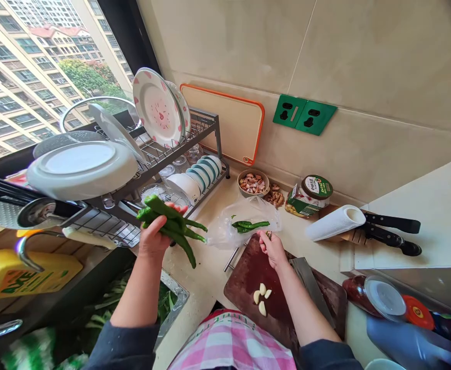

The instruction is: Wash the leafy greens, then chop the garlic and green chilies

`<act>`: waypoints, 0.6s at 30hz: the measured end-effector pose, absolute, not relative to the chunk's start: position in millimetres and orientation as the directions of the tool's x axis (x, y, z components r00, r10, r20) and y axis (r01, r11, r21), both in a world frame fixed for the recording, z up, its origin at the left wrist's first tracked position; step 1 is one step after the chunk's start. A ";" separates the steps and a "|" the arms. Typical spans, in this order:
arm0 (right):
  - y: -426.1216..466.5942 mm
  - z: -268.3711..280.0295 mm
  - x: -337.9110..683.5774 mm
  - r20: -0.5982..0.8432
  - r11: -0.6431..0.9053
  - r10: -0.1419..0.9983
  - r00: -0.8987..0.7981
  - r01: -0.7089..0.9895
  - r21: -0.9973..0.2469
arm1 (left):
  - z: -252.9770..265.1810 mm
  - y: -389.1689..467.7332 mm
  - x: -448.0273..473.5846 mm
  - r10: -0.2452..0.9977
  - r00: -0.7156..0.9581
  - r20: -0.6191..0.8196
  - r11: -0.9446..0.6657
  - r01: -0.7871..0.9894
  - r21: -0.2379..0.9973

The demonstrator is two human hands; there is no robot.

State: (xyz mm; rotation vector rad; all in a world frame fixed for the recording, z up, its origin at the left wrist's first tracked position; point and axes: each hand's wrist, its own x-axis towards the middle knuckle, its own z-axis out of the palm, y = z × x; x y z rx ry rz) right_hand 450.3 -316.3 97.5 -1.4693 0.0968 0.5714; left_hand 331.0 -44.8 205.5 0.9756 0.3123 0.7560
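Note:
Several long green peppers (167, 222) are gripped in my left hand (156, 234), raised between the dish rack and the sink. My right hand (272, 249) is closed over the far edge of the brown cutting board (244, 272); what its fingers pinch is too small to make out. Just beyond it, a clear plastic bag (225, 221) lies on the counter with more green peppers (250, 226) in it. Peeled garlic cloves (262, 307) rest on the board. A cleaver (310, 285) lies along the board's right side, partly under my right forearm.
A dish rack (163, 164) with plates and bowls stands at left, above a sink (177, 288) holding leafy greens. At the wall are a bowl of garlic (253, 183), ginger (274, 195) and a jar (309, 195). Paper towel (335, 223) and knife handles (391, 234) are at right.

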 end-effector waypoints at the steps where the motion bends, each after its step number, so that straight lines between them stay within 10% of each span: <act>1: -314.4 98.1 449.4 -0.333 -0.070 0.288 0.898 -0.327 -0.943 | 203.0 -50.2 323.3 0.704 0.705 0.085 0.334 -0.435 0.836; 8: -291.4 141.6 467.2 0.237 -0.411 0.388 0.891 0.397 -0.821 | 214.4 -74.5 287.6 0.665 0.727 0.170 0.292 -0.463 0.837; 12: -264.2 130.7 493.7 -0.096 -0.758 0.588 0.803 0.505 -0.413 | 235.7 -63.8 266.5 0.752 0.586 0.301 0.169 -0.613 0.772; 18: -227.3 93.5 504.9 -0.440 -0.739 0.635 0.635 0.664 -0.109 | 246.6 -53.7 219.2 0.786 0.463 0.411 -0.109 -0.550 0.828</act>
